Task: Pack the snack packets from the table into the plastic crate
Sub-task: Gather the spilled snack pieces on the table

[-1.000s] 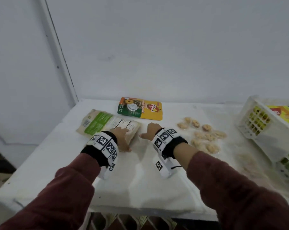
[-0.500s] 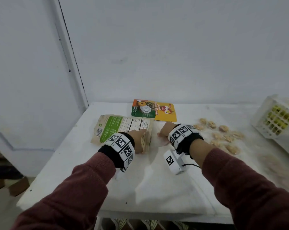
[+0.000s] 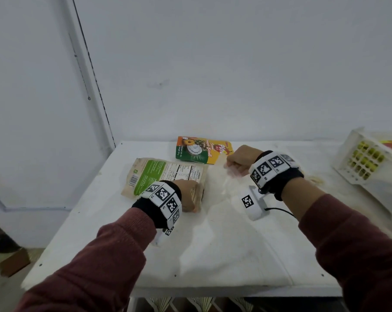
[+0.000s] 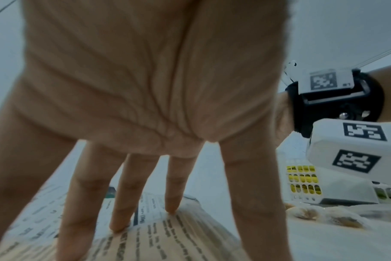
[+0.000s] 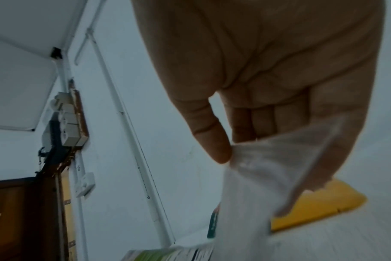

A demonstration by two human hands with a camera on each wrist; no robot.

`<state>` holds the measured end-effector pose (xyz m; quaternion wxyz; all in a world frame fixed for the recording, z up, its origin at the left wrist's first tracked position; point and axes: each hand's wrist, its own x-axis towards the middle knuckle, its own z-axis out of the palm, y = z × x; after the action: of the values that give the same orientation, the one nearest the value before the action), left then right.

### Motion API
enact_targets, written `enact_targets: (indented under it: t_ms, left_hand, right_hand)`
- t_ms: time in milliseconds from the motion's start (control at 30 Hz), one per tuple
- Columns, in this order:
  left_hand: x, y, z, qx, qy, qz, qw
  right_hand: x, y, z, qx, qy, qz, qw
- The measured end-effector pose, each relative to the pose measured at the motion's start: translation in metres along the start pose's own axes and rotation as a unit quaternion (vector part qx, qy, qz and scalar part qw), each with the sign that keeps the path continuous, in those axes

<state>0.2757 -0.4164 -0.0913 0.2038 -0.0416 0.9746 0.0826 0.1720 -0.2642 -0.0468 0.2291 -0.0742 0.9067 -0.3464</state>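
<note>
A beige and green snack packet (image 3: 165,174) lies label-down on the white table (image 3: 213,255). My left hand (image 3: 190,199) is at its right end, and the straight fingertips (image 4: 121,226) rest on its printed back (image 4: 167,238). Behind it lies a green and yellow packet (image 3: 201,150). My right hand (image 3: 232,164) pinches the edge of a clear plastic packet (image 5: 268,167) between thumb and fingers, lifting that edge off the table. The white plastic crate (image 3: 370,163) sits at the far right with packets inside.
Biscuits (image 4: 324,217) in the clear packet lie on the table between my hands and the crate (image 4: 306,183). A wall runs along the table's far edge. The table's left edge drops off beside the beige packet.
My right hand has moved away from the left hand toward the wall and now holds the clear packet's edge. My left hand stays on the beige packet. The view swung left.
</note>
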Motion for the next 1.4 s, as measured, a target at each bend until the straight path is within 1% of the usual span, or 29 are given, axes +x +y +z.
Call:
enact_targets:
  t_ms: [67,100,133,167,200,267,300,333,400,433,500,567,600,667,700,767,800,833,867,900,933,1000,1100,1167,1233,1300,1333,1367,1400]
  left_hand:
    - [-0.001,0.000,-0.005,-0.014,0.006,0.011,1.000]
    - [-0.003,0.000,-0.008,-0.034,0.014,0.013,0.999]
    - [-0.006,0.001,-0.012,-0.059,0.037,0.018,0.997]
    - [-0.007,0.002,-0.016,-0.089,0.081,0.027,0.992]
    - [-0.010,0.005,-0.021,-0.123,0.144,0.046,0.981]
    - [-0.016,0.018,-0.029,-0.211,0.270,0.090,0.935]
    - [-0.017,0.026,-0.032,-0.248,0.305,0.109,0.913]
    - [-0.018,0.037,-0.034,-0.279,0.310,0.128,0.900]
    - [-0.016,0.056,-0.035,-0.362,0.256,0.156,0.882]
    - [-0.014,0.065,-0.035,-0.405,0.223,0.159,0.872]
    - [-0.010,0.079,-0.035,-0.475,0.183,0.162,0.845]
    - [-0.006,0.090,-0.037,-0.521,0.167,0.171,0.819]
    - [-0.006,0.094,-0.039,-0.536,0.157,0.174,0.811]
    - [-0.005,0.102,-0.043,-0.533,0.144,0.173,0.816]
    - [-0.004,0.105,-0.046,-0.516,0.148,0.169,0.826]
    - [-0.005,0.114,-0.049,-0.462,0.161,0.161,0.857]
    - [-0.005,0.119,-0.051,-0.427,0.165,0.161,0.874]
    - [-0.006,0.124,-0.052,-0.385,0.169,0.167,0.892]
    - [-0.006,0.130,-0.054,-0.336,0.177,0.178,0.908]
    - [-0.006,0.136,-0.056,-0.284,0.188,0.189,0.921]
    - [-0.007,0.143,-0.057,-0.236,0.205,0.196,0.929]
    - [-0.007,0.157,-0.059,-0.199,0.223,0.199,0.933]
    - [0.001,0.171,-0.059,-0.221,0.222,0.190,0.931]
    - [0.005,0.175,-0.059,-0.218,0.201,0.178,0.938]
    - [0.009,0.175,-0.057,-0.168,0.153,0.177,0.958]
    - [0.012,0.173,-0.055,-0.164,0.107,0.177,0.964]
    - [0.014,0.173,-0.054,-0.187,0.092,0.176,0.962]
    - [0.015,0.172,-0.054,-0.209,0.097,0.176,0.957]
    - [0.017,0.172,-0.053,-0.219,0.121,0.176,0.952]
  right_hand:
    - [-0.009,-0.001,-0.014,-0.073,0.039,-0.032,0.996]
    - [-0.017,-0.002,-0.021,-0.097,0.045,-0.037,0.994]
    - [-0.023,-0.002,-0.027,-0.108,0.051,-0.044,0.992]
    - [-0.030,-0.002,-0.033,-0.114,0.056,-0.049,0.991]
    - [-0.036,-0.001,-0.038,-0.109,0.061,-0.055,0.991]
    - [-0.047,0.003,-0.045,-0.084,0.066,-0.088,0.990]
    - [-0.051,0.006,-0.047,-0.067,0.066,-0.104,0.990]
    - [-0.054,0.008,-0.047,-0.055,0.064,-0.116,0.990]
    - [-0.060,0.012,-0.045,-0.034,0.055,-0.144,0.987]
    - [-0.062,0.014,-0.044,-0.025,0.054,-0.154,0.986]
    - [-0.066,0.018,-0.042,-0.002,0.055,-0.167,0.984]
    - [-0.068,0.027,-0.044,0.039,0.047,-0.170,0.984]
    - [-0.070,0.031,-0.047,0.061,0.040,-0.168,0.983]
    - [-0.074,0.042,-0.055,0.101,0.034,-0.157,0.982]
    - [-0.075,0.048,-0.060,0.119,0.044,-0.147,0.981]
    - [-0.078,0.060,-0.072,0.131,0.090,-0.125,0.979]
    - [-0.079,0.066,-0.076,0.111,0.122,-0.127,0.978]
    - [-0.080,0.071,-0.079,0.063,0.155,-0.142,0.976]
    - [-0.082,0.075,-0.082,-0.009,0.183,-0.168,0.969]
    - [-0.084,0.078,-0.082,-0.083,0.194,-0.200,0.957]
    - [-0.086,0.080,-0.081,-0.131,0.188,-0.232,0.945]
    - [-0.087,0.083,-0.080,-0.152,0.162,-0.279,0.934]
    - [-0.081,0.089,-0.084,-0.130,0.194,-0.283,0.930]
    - [-0.076,0.094,-0.088,-0.127,0.203,-0.276,0.931]
    - [-0.071,0.101,-0.093,-0.108,0.196,-0.265,0.938]
    - [-0.067,0.109,-0.099,-0.082,0.174,-0.249,0.949]
    - [-0.063,0.114,-0.102,-0.089,0.153,-0.240,0.955]
    - [-0.060,0.117,-0.104,-0.119,0.129,-0.232,0.957]
    - [-0.058,0.120,-0.105,-0.158,0.109,-0.231,0.954]
